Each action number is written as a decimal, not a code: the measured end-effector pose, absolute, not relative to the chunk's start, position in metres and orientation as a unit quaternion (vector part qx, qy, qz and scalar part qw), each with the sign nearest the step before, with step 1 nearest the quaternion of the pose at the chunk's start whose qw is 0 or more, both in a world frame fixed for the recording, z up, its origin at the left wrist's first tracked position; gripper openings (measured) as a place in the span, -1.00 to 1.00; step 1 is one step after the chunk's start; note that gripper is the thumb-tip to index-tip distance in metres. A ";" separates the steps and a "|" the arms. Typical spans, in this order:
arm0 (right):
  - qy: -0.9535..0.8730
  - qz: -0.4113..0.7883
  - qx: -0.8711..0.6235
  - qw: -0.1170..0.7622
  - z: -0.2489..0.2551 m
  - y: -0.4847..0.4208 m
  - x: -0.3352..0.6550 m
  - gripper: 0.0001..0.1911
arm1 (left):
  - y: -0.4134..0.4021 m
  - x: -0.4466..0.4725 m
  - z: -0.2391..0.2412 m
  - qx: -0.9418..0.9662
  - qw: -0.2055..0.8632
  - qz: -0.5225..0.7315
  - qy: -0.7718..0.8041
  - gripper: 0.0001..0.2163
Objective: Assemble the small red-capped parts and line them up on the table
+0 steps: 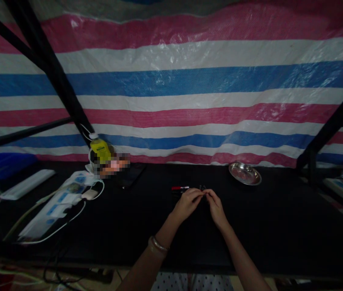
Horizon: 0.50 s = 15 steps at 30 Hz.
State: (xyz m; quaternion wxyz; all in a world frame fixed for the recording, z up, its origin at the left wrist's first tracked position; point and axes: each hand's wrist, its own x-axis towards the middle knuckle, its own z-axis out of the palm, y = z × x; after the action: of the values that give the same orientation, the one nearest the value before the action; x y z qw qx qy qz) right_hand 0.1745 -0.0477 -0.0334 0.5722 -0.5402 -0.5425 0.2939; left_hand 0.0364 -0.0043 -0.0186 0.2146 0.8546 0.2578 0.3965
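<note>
Handwork at mid-table, looks to be underway: both hands meet over a small dark piece, at or just beyond the fingertips. Too small and dim to identify; how much of it is finished, how much remains, cannot be read from here. Red-and-silver slim item lies on the black table, just left of the piece and beyond the left knuckles; no hand appears to be using it. Shiny metal dish sits apart, far and right, not touched.

Pose: forearms reach in from the near edge, converging. Left hand angled far and right, knuckles up, fingers bent toward the middle; bangle on that forearm. Right hand angled far and left, fingers curled in to meet the left ones. Tips gathered as if pinching, touching or nearly so. Whether either set truly grips the piece, or it rests on the table just past them: cannot tell.
</note>
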 end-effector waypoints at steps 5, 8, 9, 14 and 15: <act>-0.510 0.306 -0.536 0.599 -0.035 -0.044 0.174 -0.73 | -0.005 0.038 -0.019 0.831 0.232 0.431 0.264 -0.85; -0.471 0.301 -0.542 0.627 -0.034 -0.042 0.176 -0.76 | -0.004 0.038 -0.018 0.824 0.236 0.441 0.266 -0.86; -0.464 0.299 -0.545 0.631 -0.034 -0.041 0.176 -0.76 | -0.004 0.037 -0.018 0.824 0.236 0.441 0.266 -0.86; -0.478 0.297 -0.543 0.623 -0.034 -0.042 0.175 -0.77 | -0.005 0.038 -0.017 0.830 0.237 0.431 0.265 -0.86; -0.486 0.300 -0.538 0.619 -0.034 -0.042 0.174 -0.77 | -0.005 0.038 -0.017 0.832 0.237 0.426 0.264 -0.86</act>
State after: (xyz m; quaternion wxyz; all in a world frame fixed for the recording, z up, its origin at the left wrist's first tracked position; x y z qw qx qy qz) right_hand 0.1739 -0.0422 -0.0339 0.6192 -0.5383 -0.4864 0.3005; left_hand 0.0379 -0.0053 -0.0173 0.2368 0.8322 0.2644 0.4260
